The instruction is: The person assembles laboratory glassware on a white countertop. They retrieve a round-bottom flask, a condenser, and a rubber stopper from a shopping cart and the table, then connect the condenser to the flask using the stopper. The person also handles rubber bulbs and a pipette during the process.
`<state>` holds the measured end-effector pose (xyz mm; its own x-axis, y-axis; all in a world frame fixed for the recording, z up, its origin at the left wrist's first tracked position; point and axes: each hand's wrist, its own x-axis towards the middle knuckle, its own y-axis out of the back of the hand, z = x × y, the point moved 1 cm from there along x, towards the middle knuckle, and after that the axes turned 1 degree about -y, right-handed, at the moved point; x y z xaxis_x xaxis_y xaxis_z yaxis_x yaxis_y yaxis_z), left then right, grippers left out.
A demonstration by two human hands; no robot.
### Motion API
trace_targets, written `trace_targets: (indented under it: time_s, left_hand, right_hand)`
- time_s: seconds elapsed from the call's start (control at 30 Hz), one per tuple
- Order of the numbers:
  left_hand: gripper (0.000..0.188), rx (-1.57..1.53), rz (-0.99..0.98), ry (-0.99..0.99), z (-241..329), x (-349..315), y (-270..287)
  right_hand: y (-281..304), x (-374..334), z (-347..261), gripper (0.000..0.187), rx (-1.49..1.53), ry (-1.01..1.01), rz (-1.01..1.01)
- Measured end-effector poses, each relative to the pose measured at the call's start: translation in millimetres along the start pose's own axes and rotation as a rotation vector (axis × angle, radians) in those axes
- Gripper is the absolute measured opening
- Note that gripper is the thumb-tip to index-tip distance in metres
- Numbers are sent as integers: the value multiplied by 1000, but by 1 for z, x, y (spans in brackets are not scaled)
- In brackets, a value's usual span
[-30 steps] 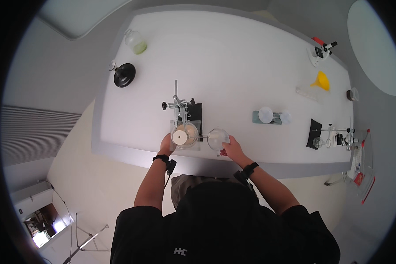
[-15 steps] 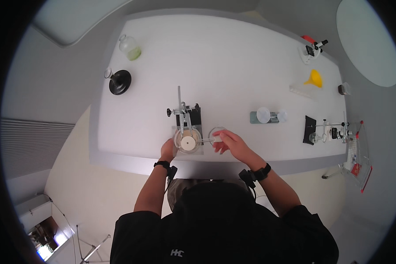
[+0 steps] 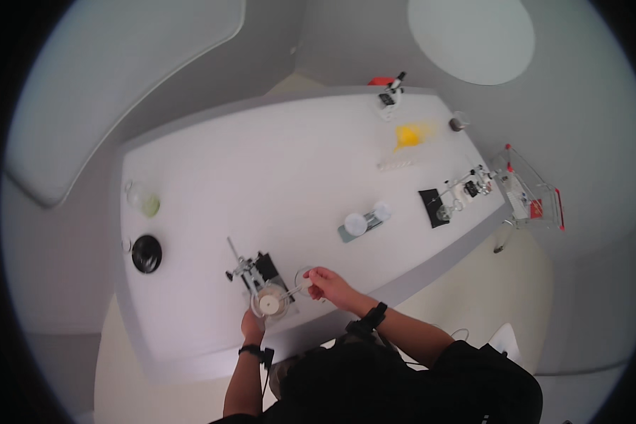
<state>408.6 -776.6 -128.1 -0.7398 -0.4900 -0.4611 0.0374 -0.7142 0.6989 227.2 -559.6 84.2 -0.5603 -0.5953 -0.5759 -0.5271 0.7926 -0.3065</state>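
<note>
In front of me, a round clear glass vessel (image 3: pixel 279 297) with a cream disc-shaped stopper (image 3: pixel 268 304) stands by a metal clamp stand (image 3: pixel 247 266) on a black base (image 3: pixel 272 268). My left hand (image 3: pixel 253 325) is closed around the vessel's near left side, its fingers partly hidden behind the glass. A narrow clear tube (image 3: pixel 294 290) runs from the vessel toward my right hand (image 3: pixel 325 284), which pinches its outer end. Partly behind that hand shows the rim of a round clear glass container (image 3: pixel 301 273).
To the right stands a teal balance (image 3: pixel 349 234) with white pans, then a second clamp stand (image 3: pixel 434 210). Farther back are a test tube rack (image 3: pixel 395 165), yellow funnel (image 3: pixel 407 136) and microscope (image 3: pixel 388 102). Leftward: a bottle with green liquid (image 3: pixel 150 205), a black round base (image 3: pixel 147 254).
My view has swung and tilted, so the whole table sits lower left and rotated. Both hands keep their holds on the vessel and the tube.
</note>
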Motion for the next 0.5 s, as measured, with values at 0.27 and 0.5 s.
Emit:
trace_targets:
  time_s: [0.27, 0.5]
  left_hand:
    - [27, -255, 195, -323, -18, -2, -21]
    - [15, -58, 393, -49, 34, -101, -38]
  right_hand:
    - [97, -51, 22, 18, -905, 513, 258]
    - [324, -182, 154, 30, -847, 130, 668]
